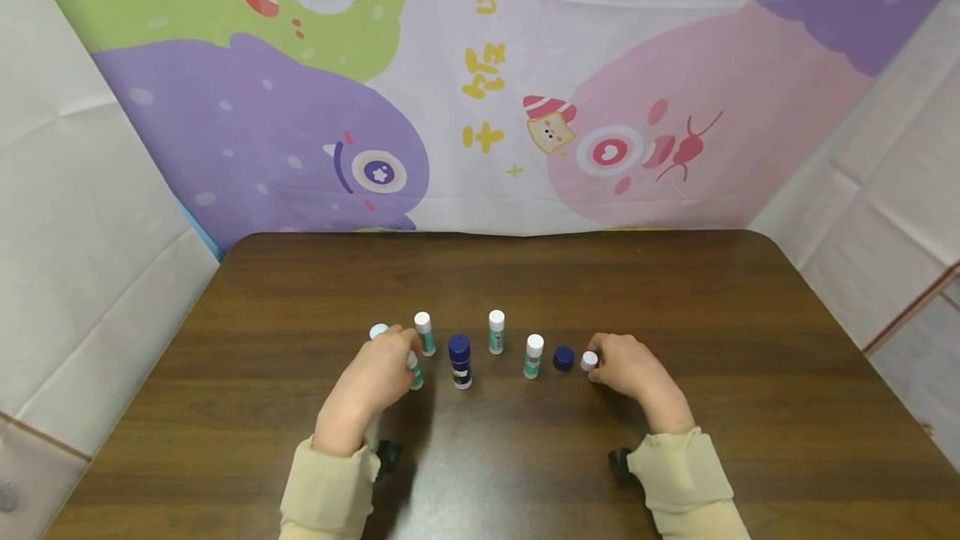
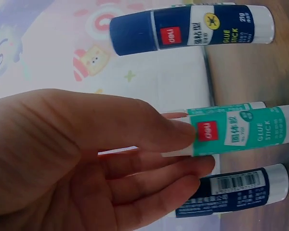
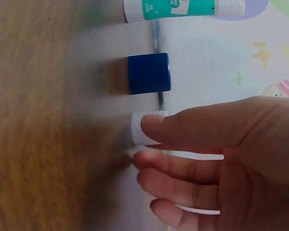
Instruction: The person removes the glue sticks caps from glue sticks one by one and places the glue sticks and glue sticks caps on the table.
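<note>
My left hand [image 1: 378, 369] pinches the upper end of a green glue stick [image 2: 236, 130] that stands upright on the table, thumb in front and fingers behind. Close by its fingers stands a navy glue stick with a barcode [image 2: 236, 190], whose upper part is hidden in the left wrist view. Another navy glue stick [image 1: 460, 362], with its blue cap on, stands to the right of that hand. Between thumb and fingers, my right hand [image 1: 630, 367] holds a small white cap [image 3: 140, 129] low at the table. Beside it sits a loose navy cap [image 3: 149, 73].
Three white-capped green glue sticks stand around the middle: one behind the left hand [image 1: 424, 333], one farther back [image 1: 497, 332], and one left of the navy cap [image 1: 533, 357]. The brown table [image 1: 495, 465] ends at a printed cloth backdrop [image 1: 465, 190].
</note>
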Action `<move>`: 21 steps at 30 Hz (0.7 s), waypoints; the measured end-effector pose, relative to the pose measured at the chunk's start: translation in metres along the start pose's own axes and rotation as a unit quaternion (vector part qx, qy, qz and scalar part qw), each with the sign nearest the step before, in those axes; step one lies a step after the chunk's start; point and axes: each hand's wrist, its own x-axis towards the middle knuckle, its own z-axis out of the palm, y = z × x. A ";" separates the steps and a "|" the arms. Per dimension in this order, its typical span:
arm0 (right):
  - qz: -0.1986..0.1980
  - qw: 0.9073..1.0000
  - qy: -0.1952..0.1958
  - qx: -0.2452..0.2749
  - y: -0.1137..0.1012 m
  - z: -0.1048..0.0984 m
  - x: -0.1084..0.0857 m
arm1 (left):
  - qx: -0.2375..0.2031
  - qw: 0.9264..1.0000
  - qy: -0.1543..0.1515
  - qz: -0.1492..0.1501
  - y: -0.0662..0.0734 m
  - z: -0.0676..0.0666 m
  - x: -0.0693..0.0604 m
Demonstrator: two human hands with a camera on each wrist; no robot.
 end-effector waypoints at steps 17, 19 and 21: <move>0.038 0.996 0.053 -0.065 -0.028 -0.020 -0.018 | -0.017 0.994 0.105 0.015 0.009 -0.008 -0.001; 0.028 0.993 0.094 -0.071 -0.032 -0.020 -0.020 | -0.012 0.992 0.126 0.017 0.010 -0.009 -0.001; 0.015 0.988 0.134 -0.075 -0.036 -0.020 -0.022 | -0.005 0.990 0.142 0.019 0.011 -0.009 -0.001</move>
